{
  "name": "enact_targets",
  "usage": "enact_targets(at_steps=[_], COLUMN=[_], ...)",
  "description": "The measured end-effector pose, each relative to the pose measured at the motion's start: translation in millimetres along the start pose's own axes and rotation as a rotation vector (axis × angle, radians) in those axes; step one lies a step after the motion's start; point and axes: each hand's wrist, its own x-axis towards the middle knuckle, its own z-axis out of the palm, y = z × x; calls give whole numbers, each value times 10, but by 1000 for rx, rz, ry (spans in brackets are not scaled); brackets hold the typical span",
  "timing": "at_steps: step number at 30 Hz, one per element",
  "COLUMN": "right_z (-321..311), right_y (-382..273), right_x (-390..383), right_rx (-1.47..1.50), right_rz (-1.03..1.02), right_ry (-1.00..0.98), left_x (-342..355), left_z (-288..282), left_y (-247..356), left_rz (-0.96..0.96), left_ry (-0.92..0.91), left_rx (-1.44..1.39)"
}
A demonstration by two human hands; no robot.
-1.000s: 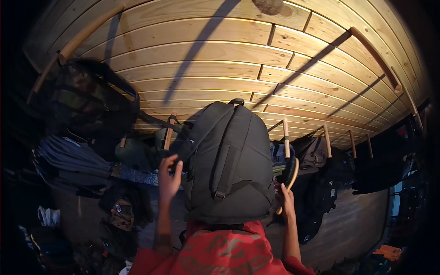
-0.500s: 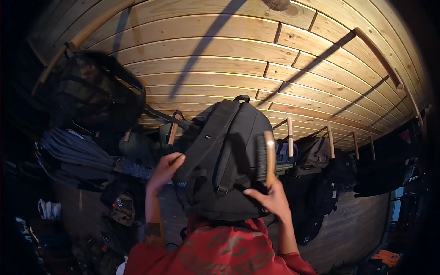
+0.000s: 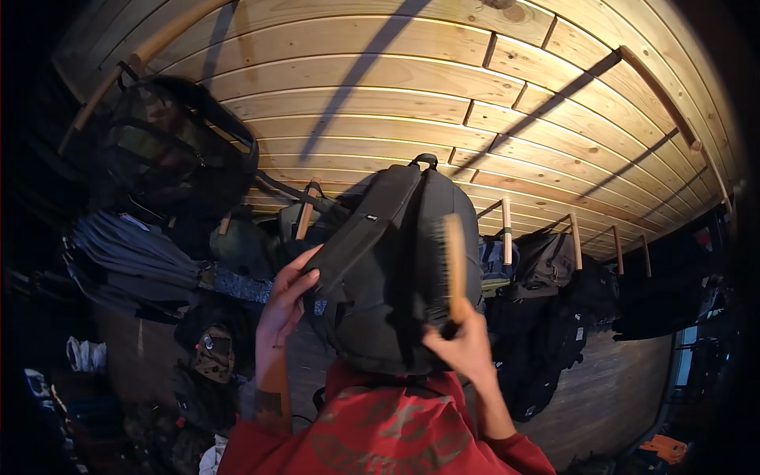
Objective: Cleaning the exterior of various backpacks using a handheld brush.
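A black backpack (image 3: pixel 372 293) is upright in front of my chest, its shoulder straps and top loop facing me. My left hand (image 3: pixel 289 297) pinches the edge of the left-hand shoulder strap (image 3: pixel 356 226) between thumb and fingers. In my right hand (image 3: pixel 467 344) is a clothes brush (image 3: pixel 454 265) with a pale wooden back and dark bristles. The brush stands almost upright, bristles turned left toward the pack's right part. Motion blur hides whether they touch the fabric.
A plank wall (image 3: pixel 380 79) rises behind, with wooden rods (image 3: pixel 507 229) jutting out. To the left hang a camouflage backpack (image 3: pixel 158 150) and grey garments (image 3: pixel 131 257). More bags (image 3: pixel 546 265) and dark clothes (image 3: pixel 526 356) hang at right, above a wooden floor (image 3: pixel 602 388).
The brush has shifted slightly left and up across the pack with my right hand. My left hand has taken hold of the strap edge, and the strap now sits pulled farther leftward.
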Motion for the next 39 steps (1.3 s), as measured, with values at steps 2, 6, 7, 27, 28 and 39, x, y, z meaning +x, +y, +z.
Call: enact_targets(at_steps=[2,6,7,27,28,39], right_z=[-304,-722,-751,-186,-192,-616], right_y=[188,-27,31,805,793,625], right_x=[-134,-261,-323,-527,-513,-8], right_rx=[157,489,492,538,579,-146], right_rz=[71,310,340,564,522,240], right_ry=[70,110,64,-530,-535,-466], left_x=[-60,-156,-183,-72,-83,-163], left_z=[147,331,462,888,890,872], left_y=[153,-29,-21,-624,-649,-1067], left_rz=[-8,-93,-154,432,489,509], left_ry=[-48,-85,-150,-469,-548,-826], left_rx=[141,406,342,1281,1369,1387])
